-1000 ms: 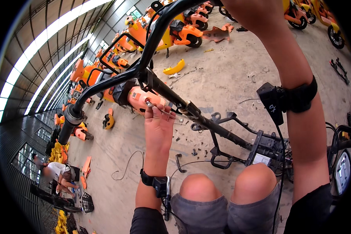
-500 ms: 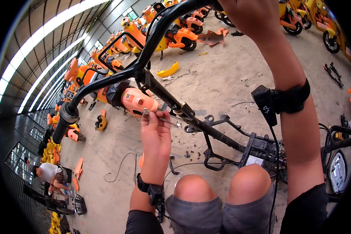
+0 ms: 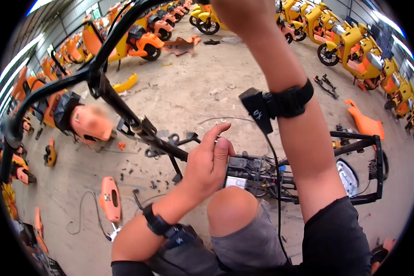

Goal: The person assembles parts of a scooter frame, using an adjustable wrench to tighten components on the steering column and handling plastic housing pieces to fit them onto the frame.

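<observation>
Left hand (image 3: 207,163) sits loosely curled, fingers half open and holding nothing visible, against the black scooter frame tube (image 3: 138,126), just left of the exposed controller box (image 3: 244,175) and its wire bundle. Right hand (image 3: 237,14) is raised at the top edge on the black handlebar (image 3: 101,50); grip is cropped, can't tell how closed it is. Orange headlight housing (image 3: 89,123) hangs left of the left hand, orange panel (image 3: 109,198) on the floor below it.

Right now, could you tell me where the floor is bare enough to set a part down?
Bare concrete floor lies between the black frame and the yellow scooters. It is crowded beneath the left hand, around the wiring box.
</observation>
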`<control>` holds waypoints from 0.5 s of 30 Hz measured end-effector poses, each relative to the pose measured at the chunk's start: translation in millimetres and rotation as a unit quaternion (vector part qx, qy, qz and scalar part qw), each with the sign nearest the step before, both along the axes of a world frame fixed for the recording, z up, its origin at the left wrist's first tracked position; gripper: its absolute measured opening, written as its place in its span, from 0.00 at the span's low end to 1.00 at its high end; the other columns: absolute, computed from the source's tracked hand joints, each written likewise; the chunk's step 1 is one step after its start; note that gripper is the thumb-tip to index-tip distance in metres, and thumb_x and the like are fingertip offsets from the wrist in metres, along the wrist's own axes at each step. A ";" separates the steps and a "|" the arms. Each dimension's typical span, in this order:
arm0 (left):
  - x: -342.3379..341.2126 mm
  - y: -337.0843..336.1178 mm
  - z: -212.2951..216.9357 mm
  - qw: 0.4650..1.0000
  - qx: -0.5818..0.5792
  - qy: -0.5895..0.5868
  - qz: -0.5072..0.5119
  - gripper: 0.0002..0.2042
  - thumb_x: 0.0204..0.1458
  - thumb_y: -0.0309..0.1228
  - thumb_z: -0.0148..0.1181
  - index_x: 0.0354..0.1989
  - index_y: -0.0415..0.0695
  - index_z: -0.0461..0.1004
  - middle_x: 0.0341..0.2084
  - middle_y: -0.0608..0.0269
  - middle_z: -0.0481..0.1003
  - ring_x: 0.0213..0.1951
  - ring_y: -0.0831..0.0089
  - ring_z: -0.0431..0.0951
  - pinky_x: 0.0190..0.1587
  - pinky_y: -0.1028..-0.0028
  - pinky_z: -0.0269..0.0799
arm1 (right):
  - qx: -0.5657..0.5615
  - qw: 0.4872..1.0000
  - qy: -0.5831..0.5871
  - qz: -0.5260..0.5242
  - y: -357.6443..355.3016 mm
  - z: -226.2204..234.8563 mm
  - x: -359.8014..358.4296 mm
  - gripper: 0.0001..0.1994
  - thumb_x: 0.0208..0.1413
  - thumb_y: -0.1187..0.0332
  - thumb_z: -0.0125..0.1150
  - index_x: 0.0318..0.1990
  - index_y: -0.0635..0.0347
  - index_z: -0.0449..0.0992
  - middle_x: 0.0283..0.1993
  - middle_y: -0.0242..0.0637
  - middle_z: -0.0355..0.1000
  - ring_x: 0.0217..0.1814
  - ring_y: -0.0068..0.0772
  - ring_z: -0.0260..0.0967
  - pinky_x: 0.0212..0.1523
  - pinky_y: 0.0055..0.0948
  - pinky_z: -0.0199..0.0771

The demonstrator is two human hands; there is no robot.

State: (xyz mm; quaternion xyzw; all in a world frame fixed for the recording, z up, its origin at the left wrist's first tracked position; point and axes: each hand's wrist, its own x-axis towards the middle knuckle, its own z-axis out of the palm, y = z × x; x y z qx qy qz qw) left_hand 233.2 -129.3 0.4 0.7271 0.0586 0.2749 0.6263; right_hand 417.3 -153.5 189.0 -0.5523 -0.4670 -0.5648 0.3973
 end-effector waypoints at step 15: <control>43.3 17.4 -35.8 0.998 -0.055 -0.031 -0.012 0.13 0.66 0.36 0.42 0.43 0.39 0.69 0.28 0.64 0.74 0.29 0.80 0.71 0.34 0.78 0.68 | -0.299 0.950 -0.032 -0.083 -79.7 12.0 -38.2 0.19 0.61 0.57 0.48 0.51 0.63 0.68 0.52 0.55 0.68 0.56 0.58 0.63 0.58 0.46 0.61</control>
